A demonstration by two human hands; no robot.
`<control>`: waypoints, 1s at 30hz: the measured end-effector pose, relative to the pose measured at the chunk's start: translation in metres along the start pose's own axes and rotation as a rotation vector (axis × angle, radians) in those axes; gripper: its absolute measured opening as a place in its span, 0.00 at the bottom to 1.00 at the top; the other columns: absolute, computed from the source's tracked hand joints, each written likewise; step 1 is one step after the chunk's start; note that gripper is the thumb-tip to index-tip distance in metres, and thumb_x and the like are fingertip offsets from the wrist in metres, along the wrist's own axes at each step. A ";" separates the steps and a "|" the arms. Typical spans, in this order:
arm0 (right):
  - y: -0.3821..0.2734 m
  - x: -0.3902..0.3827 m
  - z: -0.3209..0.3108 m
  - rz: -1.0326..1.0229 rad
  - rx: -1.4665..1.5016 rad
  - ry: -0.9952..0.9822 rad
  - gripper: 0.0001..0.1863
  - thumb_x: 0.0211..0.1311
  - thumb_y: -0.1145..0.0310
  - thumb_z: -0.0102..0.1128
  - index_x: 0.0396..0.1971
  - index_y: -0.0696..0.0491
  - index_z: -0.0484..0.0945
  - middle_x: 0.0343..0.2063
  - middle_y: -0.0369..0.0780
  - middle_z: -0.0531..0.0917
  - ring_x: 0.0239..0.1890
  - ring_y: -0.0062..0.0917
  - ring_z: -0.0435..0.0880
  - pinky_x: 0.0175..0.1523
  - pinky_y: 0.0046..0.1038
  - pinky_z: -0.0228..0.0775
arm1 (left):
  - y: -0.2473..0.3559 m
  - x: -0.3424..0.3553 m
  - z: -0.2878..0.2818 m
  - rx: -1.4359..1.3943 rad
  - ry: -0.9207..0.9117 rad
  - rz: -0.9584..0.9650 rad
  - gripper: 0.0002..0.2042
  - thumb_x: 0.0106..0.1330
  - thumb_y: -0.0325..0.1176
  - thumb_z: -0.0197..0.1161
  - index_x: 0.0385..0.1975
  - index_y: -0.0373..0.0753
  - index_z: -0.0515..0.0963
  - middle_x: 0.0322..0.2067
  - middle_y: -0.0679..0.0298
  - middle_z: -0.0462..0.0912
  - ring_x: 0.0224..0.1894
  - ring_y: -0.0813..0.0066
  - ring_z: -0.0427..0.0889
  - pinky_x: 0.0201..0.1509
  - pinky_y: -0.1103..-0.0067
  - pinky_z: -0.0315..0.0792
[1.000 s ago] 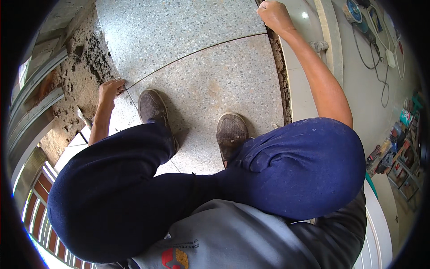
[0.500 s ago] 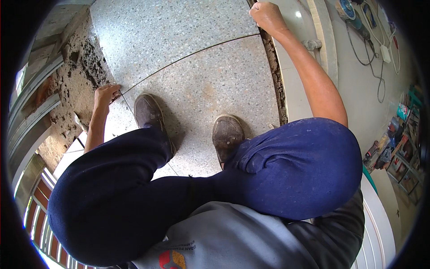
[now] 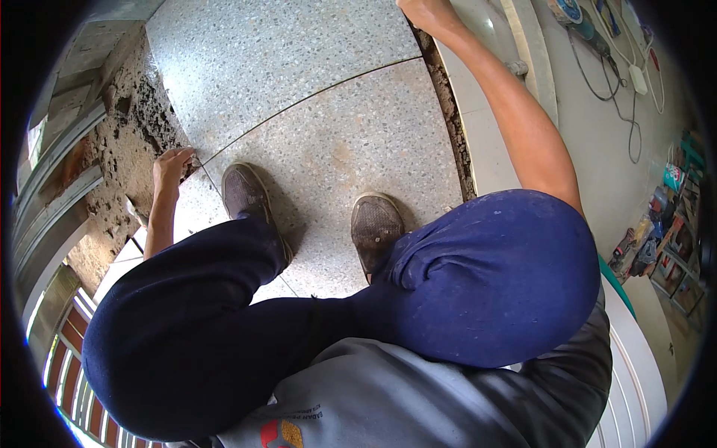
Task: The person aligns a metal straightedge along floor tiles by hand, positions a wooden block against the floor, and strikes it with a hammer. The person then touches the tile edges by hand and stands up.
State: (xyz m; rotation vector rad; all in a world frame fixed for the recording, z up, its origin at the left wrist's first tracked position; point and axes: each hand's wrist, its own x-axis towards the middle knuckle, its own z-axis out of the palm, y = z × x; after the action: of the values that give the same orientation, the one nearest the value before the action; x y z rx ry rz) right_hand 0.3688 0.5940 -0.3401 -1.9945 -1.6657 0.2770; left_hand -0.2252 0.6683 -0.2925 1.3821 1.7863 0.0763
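Note:
My left hand (image 3: 172, 166) is low at the left edge of the speckled tiles (image 3: 314, 104), fingers curled at the joint beside a strip of rough mortar and dirt (image 3: 123, 164). My right hand (image 3: 424, 15) is closed at the top, over the dark gap (image 3: 455, 134) along the tiles' right edge. What either holds, if anything, is too small or hidden to make out. My shoes (image 3: 246, 190) stand on the tiles between my bent knees. Below the left hand, something pale like a trowel blade (image 3: 134, 210) lies in the mortar.
On the right, a pale smooth floor (image 3: 620, 187) holds a grinder (image 3: 590, 37) with cables, a white socket block (image 3: 638, 78) and piled tools (image 3: 650, 239). A long pale plank (image 3: 534, 45) runs beside the gap. Metal rails (image 3: 52, 179) and slatted bars (image 3: 71, 351) line the left.
My right hand has moved up and left, toward the top edge of the picture. My left hand stays at the tile joint, a little lower and further left in view.

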 end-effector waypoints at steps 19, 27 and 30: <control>-0.007 0.058 0.009 0.337 0.004 -0.072 0.17 0.62 0.69 0.47 0.34 0.65 0.82 0.36 0.59 0.83 0.42 0.51 0.84 0.48 0.42 0.76 | 0.016 -0.005 0.013 0.010 -0.137 -0.005 0.07 0.60 0.33 0.67 0.32 0.36 0.84 0.23 0.69 0.81 0.22 0.86 0.72 0.26 0.86 0.64; -0.020 0.056 0.004 0.350 0.089 -0.058 0.17 0.62 0.69 0.47 0.35 0.67 0.81 0.37 0.61 0.82 0.44 0.51 0.83 0.48 0.42 0.76 | 0.008 0.002 0.008 0.045 -0.137 -0.024 0.06 0.60 0.32 0.67 0.29 0.36 0.83 0.22 0.68 0.82 0.21 0.86 0.71 0.26 0.87 0.63; -0.011 0.057 0.004 0.268 -0.009 -0.145 0.17 0.61 0.69 0.47 0.35 0.67 0.81 0.37 0.61 0.83 0.43 0.50 0.84 0.47 0.41 0.76 | 0.009 0.006 0.011 0.043 -0.150 -0.013 0.06 0.60 0.32 0.67 0.29 0.36 0.83 0.22 0.68 0.82 0.22 0.86 0.71 0.27 0.86 0.63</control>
State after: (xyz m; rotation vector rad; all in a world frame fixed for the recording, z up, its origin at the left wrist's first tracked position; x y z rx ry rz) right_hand 0.3701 0.6507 -0.3287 -2.2524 -1.4815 0.5222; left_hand -0.2118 0.6716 -0.2984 1.3697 1.6803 -0.0721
